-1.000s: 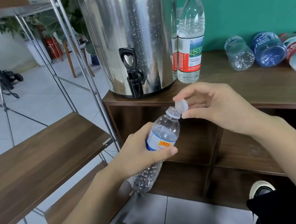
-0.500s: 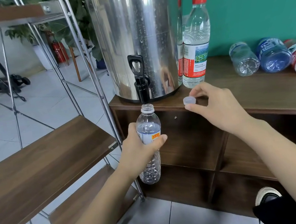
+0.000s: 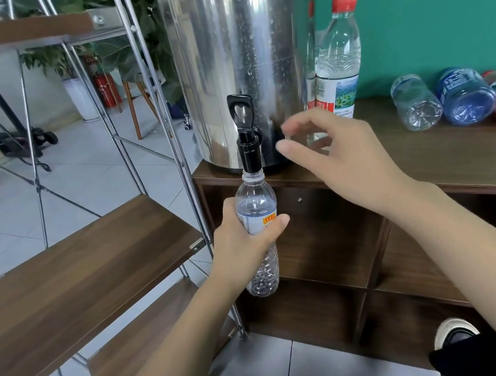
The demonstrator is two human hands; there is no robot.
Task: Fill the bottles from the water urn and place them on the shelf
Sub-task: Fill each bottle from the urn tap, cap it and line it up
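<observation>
Upright, a clear uncapped bottle under the tap.

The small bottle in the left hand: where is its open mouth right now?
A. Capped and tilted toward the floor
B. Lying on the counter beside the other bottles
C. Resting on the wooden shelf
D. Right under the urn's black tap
D. The left hand holds the small bottle upright with its uncapped mouth just beneath the black tap of the urn.
</observation>
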